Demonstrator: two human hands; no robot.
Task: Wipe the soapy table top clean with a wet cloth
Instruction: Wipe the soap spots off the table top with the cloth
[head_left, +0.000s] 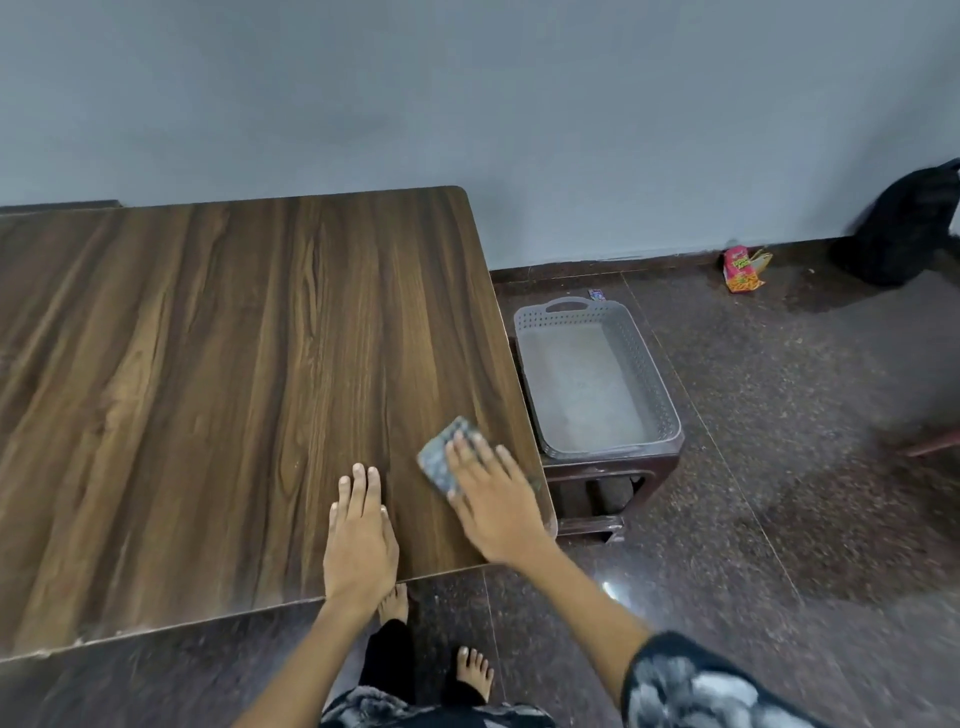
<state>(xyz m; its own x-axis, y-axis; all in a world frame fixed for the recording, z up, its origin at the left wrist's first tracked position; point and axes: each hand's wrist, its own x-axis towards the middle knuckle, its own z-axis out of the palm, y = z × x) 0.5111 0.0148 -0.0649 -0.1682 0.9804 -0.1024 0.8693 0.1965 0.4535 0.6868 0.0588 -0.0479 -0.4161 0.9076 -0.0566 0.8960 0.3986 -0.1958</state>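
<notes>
cloth (445, 457), grey and speckled, lay on the wooden table (218, 374) near its right front corner, pressed flat under the right hand (493, 501), fingers straight, no grip closed. left hand (359, 540) rested flat beside it, fingers extended.

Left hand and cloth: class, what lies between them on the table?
Head view: only bare table top lies between the left hand and the cloth.

Table top (234, 374): dark brown wood grain, streaked lighter. Cloth (445, 457): grey-blue, speckled. Basket (652, 384): pale grey, perforated walls. Floor (779, 441): dark speckled stone. Wall (467, 93): grey-blue. Packet (742, 269): pink and orange. Sleeve (691, 686): black-white mottled.
</notes>
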